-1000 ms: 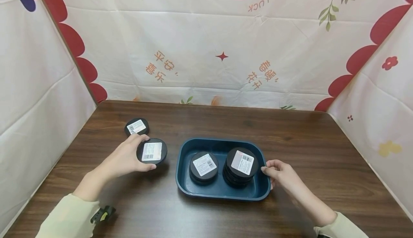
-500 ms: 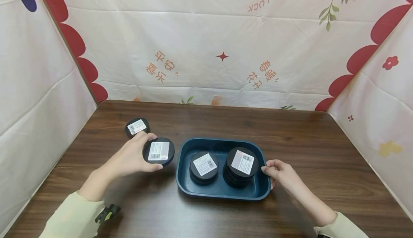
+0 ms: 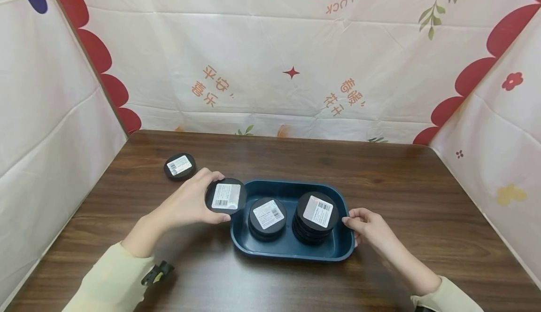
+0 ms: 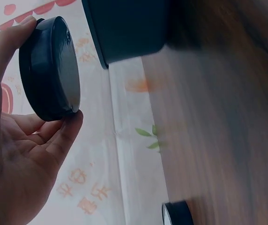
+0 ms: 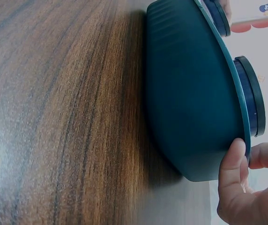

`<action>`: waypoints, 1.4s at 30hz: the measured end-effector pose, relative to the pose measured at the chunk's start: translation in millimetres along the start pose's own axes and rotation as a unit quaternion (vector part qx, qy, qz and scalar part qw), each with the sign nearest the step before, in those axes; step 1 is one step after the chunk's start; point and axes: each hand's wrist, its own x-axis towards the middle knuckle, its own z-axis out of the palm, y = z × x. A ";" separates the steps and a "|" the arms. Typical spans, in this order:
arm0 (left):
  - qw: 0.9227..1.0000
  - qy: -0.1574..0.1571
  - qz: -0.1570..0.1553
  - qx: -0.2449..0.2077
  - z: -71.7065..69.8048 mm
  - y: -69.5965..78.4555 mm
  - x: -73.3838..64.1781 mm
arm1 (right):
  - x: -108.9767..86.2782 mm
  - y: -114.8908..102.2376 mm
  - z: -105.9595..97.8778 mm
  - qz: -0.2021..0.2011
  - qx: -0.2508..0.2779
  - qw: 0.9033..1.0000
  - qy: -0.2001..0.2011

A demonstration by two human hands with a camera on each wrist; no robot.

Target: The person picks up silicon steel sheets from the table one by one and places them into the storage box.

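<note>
My left hand (image 3: 186, 206) holds a flat round black container (image 3: 226, 196) with a white barcode label, thumb and fingers on opposite sides of its rim. In the left wrist view this container (image 4: 47, 70) is up off the table. It hangs over the left end of a dark blue tray (image 3: 291, 258). Inside the tray stand a shorter pile of like containers (image 3: 267, 219) on the left and a taller stack (image 3: 317, 215) on the right. My right hand (image 3: 374, 232) pinches the tray's right rim; the right wrist view shows the thumb (image 5: 232, 159) outside the wall.
Another labelled black container (image 3: 179, 166) lies on the wooden table (image 3: 405, 185), behind and left of my left hand. A patterned white cloth (image 3: 270, 44) hangs at the back and both sides.
My left hand has carried its container to the right, from the bare table to above the tray's left end. The right hand and tray have stayed put.
</note>
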 end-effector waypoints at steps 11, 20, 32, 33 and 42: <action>0.999 -0.032 0.032 -0.006 13.3 17.8 13.9 | -0.4 0.1 0.0 -0.004 0.006 1.000 0.000; 0.997 -0.065 0.044 -0.002 25.8 29.8 24.7 | -0.3 0.8 -0.6 -0.005 0.005 1.000 -0.003; 0.992 -0.094 0.084 0.014 41.3 38.8 33.4 | 0.2 1.3 -1.0 -0.008 0.004 1.000 -0.002; 0.991 -0.095 0.088 0.016 42.6 39.6 34.3 | 0.1 1.4 -1.1 -0.008 0.004 1.000 -0.003; 0.988 -0.130 0.080 0.021 50.0 46.4 38.3 | 0.8 0.8 -0.9 -0.004 0.011 1.000 -0.007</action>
